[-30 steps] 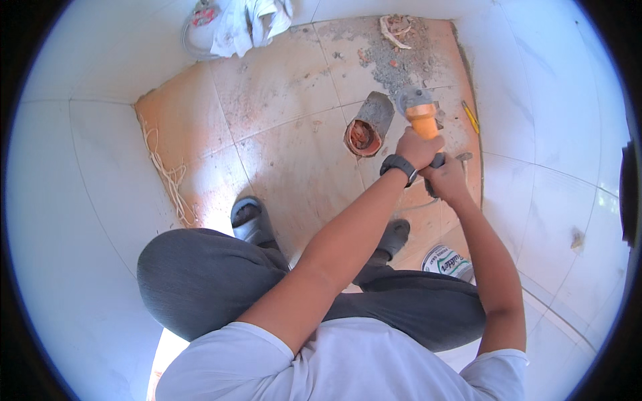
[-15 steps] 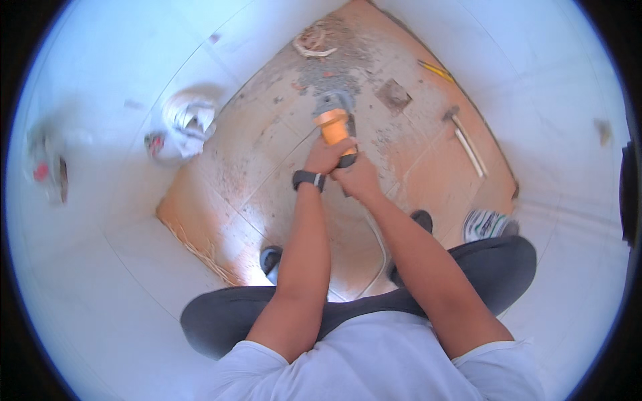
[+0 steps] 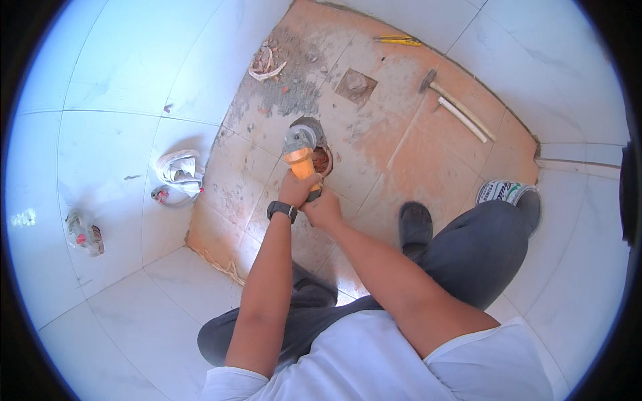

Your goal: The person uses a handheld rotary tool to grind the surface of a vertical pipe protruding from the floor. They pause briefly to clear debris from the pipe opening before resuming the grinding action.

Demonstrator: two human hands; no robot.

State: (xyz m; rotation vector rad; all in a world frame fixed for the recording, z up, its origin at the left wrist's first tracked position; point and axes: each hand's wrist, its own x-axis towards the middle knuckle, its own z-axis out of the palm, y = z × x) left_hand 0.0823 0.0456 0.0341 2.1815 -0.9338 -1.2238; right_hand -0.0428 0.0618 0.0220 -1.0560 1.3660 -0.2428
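Note:
Both hands grip an orange angle grinder (image 3: 301, 162) whose grey head and disc point away from me. My left hand (image 3: 297, 190), with a dark watch at the wrist, is wrapped round the body. Just behind it, my right hand (image 3: 323, 208) is closed on the dark rear end. The disc is over the far edge of a rough hole (image 3: 323, 160) broken into the tiled floor; whether it touches cannot be made out. Reddish rubble shows inside the hole beside the tool.
Grey debris (image 3: 294, 97) and a white ring-shaped scrap (image 3: 266, 65) lie far left. Beyond the hole is a square recess (image 3: 356, 87). A hammer (image 3: 458, 103), a pale stick (image 3: 463, 120), yellow tools (image 3: 398, 41) and a can (image 3: 501, 192) lie right. Wrapped pipe fittings (image 3: 179, 170) jut from the left wall.
My view has shifted, so the floor appears lower and turned. The grinder has come away from the debris patch to the hole, still in both hands. My legs have changed position.

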